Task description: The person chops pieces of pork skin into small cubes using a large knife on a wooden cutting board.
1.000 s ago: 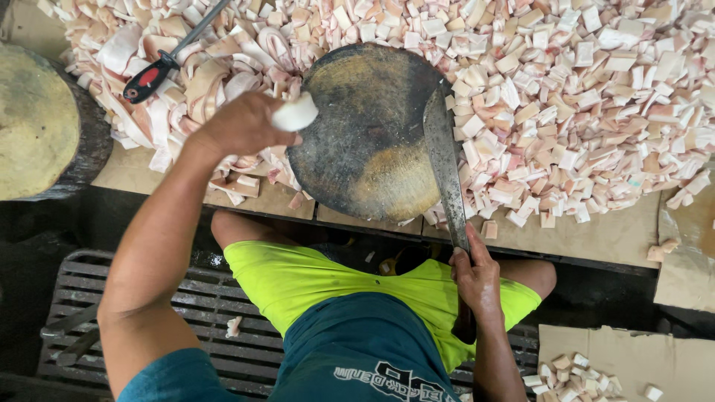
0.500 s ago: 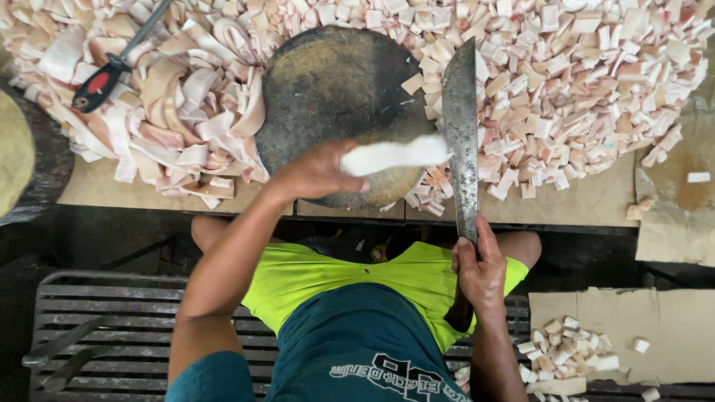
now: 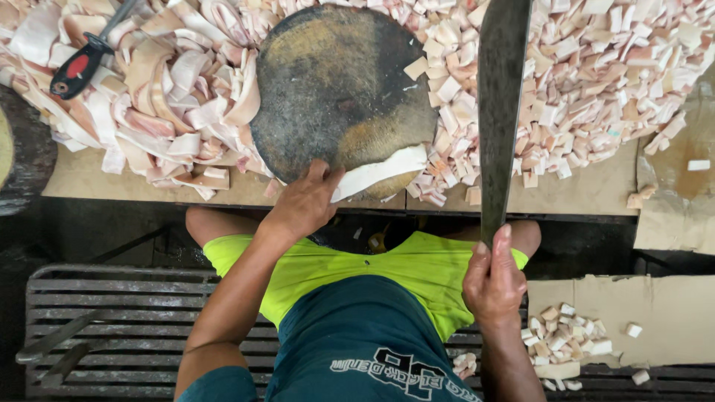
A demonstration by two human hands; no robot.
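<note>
— What's the setup?
— A low board (image 3: 588, 195) over a dark floor, with a slatted metal bench (image 3: 112, 327) under the sitter. Long pale strips (image 3: 164, 97) are heaped at left beside a red-handled knife (image 3: 78, 68); a round chopping block (image 3: 335, 89) sits mid-board, cut cubes (image 3: 596, 82) at right.
— And the hands?
— The left hand (image 3: 302, 205) pins a white strip (image 3: 380, 173) on the block's near edge. The right hand (image 3: 493, 283) is closed on a long cleaver (image 3: 500, 104), blade raised.
— Risk?
— I'd judge the fingers sit close to the cut line; a slippery strip could slide.
</note>
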